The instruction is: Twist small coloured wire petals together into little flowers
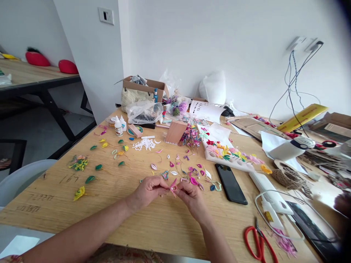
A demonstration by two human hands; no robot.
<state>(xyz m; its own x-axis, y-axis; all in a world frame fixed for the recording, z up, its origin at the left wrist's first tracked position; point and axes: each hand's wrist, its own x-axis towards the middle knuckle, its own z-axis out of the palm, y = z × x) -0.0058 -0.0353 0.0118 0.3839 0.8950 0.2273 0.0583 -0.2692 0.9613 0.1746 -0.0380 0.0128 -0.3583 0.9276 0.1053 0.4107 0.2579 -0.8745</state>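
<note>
Both my hands meet over the wooden table (115, 215) near its front edge. My left hand (149, 190) and my right hand (190, 197) pinch a small pink quilled paper piece (173, 187) between their fingertips. Just beyond them lie several loose quilled petals (192, 173) in pink, purple and white. A white foam board (219, 155) holding coloured paper flowers lies farther back to the right.
A black phone (230, 183) lies right of my hands. Red scissors (257, 243) and a white glue gun (270, 199) sit at the front right. Green and yellow paper leaves (95, 164), glue bottles (119, 126), a cardboard box (144, 89) and plastic bags crowd the left and back.
</note>
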